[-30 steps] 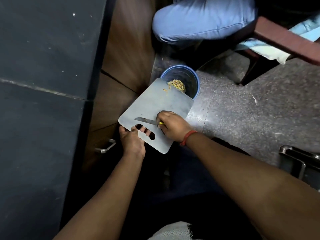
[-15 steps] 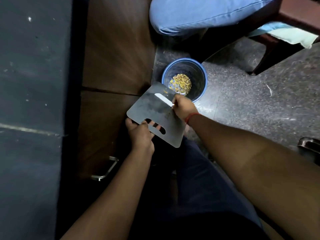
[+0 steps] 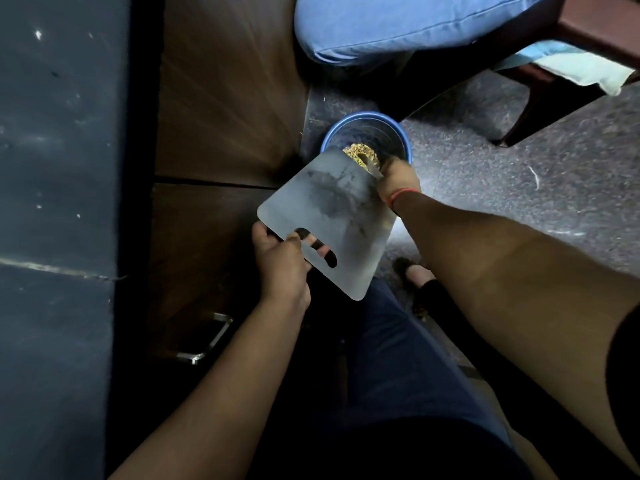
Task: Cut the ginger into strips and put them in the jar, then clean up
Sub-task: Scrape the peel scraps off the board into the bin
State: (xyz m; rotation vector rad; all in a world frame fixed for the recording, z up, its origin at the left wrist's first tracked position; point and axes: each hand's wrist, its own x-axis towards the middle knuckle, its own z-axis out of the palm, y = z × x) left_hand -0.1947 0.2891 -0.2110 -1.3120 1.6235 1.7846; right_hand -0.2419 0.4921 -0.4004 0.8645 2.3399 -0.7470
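The left hand [image 3: 282,261] grips the handle end of the grey cutting board [image 3: 329,216], with fingers curled through the handle slot at the board's lower edge. The board is held tilted in the centre of the frame, its far corner over the rim of the blue bin [image 3: 367,133] standing on the speckled floor [image 3: 519,188]. The right hand [image 3: 398,181] is closed around the knife [image 3: 372,169], whose blade lies at the board's upper right edge, directly above the bin opening; the blade is blurred and partly hidden by the hand. Yellowish ginger scraps [image 3: 358,152] lie inside the bin, partly covered by the board corner and the knife. A red thread [image 3: 398,197] circles the right wrist. The board surface shows dark wet smears. Left of the board stands a brown wooden cabinet [image 3: 221,98] with a metal pull handle [image 3: 207,341] at lower left; a dark blue surface [image 3: 52,202] fills the left side of the frame. At the top, a blue cushion [image 3: 415,26] lies on a dark wooden chair [image 3: 588,36], whose leg reaches the floor to the right of the bin. The person's dark trouser leg [image 3: 398,375] occupies the lower centre. The jar is not in the frame.
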